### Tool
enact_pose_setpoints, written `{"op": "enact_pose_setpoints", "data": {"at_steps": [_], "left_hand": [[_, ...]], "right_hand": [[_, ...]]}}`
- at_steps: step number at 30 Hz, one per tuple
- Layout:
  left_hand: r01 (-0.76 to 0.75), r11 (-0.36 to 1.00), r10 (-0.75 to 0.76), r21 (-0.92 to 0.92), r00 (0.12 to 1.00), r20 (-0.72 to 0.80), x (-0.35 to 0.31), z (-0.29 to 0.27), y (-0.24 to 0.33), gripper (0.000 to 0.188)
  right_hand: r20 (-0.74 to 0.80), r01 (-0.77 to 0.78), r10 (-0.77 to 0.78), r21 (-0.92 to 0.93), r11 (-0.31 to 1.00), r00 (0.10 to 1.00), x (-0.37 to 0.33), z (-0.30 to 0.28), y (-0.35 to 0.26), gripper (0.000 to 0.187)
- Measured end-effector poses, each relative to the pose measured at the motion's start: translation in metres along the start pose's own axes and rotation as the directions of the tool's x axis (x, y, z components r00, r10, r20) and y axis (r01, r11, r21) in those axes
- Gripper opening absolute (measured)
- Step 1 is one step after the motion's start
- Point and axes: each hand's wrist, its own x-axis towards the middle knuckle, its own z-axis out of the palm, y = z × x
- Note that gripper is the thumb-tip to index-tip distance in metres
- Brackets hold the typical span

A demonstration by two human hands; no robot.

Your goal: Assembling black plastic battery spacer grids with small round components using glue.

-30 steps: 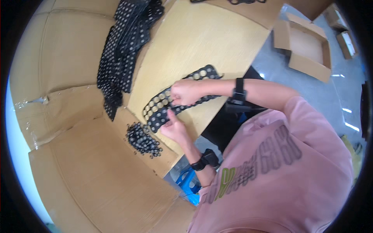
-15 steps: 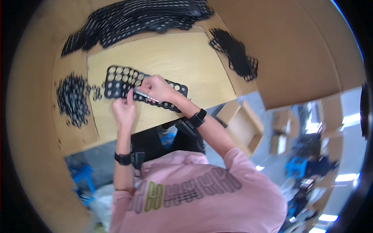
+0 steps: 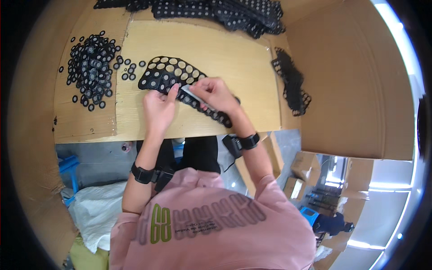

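Observation:
A black perforated sheet (image 3: 155, 67) lies bent and slightly raised on the yellow board (image 3: 243, 67). Its far rows show open holes; the nearer rows carry black discs with grey centres. My left hand (image 3: 159, 110) pinches the sheet's near edge, thumb on top. In my right hand (image 3: 216, 94) is a slim silvery tool (image 3: 191, 93), exact kind unclear, held at a slant with its tip close to the left thumb, over the sheet. The right hand covers part of the sheet. Loose black ring-shaped discs (image 3: 92, 67) form a pile at the left, several strays beside it.
Stacked black dotted sheets (image 3: 220, 13) lie along the far side. A heap of black perforated strips (image 3: 291, 83) rests at the right, by a tall cardboard wall (image 3: 346, 85). Below the table are an open carton (image 3: 272, 155), a blue stool (image 3: 68, 166) and a white sack (image 3: 96, 211).
The whole view has shifted and turned a little. Both hands stay at the sheet, the left still pinching its edge and the right still holding the silvery tool.

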Motion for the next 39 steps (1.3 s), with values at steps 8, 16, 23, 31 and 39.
{"op": "enact_pose_setpoints", "data": {"at_steps": [8,16,23,31,39], "left_hand": [[0.261,0.944,-0.261,0.203,0.965,-0.031,-0.027,-0.007,0.019,0.023],[0.21,0.865,-0.142,0.456,0.974,-0.179,-0.035,0.006,0.019,0.037],[0.12,0.908,-0.053,0.401,0.983,-0.175,-0.035,0.011,0.011,0.032],[0.102,0.921,-0.058,0.377,0.99,-0.128,-0.03,0.014,0.016,0.022],[0.045,0.882,0.02,0.468,0.991,-0.133,-0.035,0.008,0.006,0.023]], "right_hand": [[0.289,-0.018,0.008,0.031,0.999,0.957,0.002,-0.021,0.001,0.023],[0.255,0.003,-0.023,0.079,0.997,0.967,0.0,-0.015,0.008,0.033],[0.18,0.079,-0.074,-0.02,0.997,0.981,-0.008,-0.013,0.012,0.033],[0.102,0.176,-0.178,0.032,0.984,0.979,-0.01,-0.008,0.02,0.036],[0.056,0.255,-0.251,-0.072,0.964,0.966,-0.007,-0.001,0.026,0.037]]}}
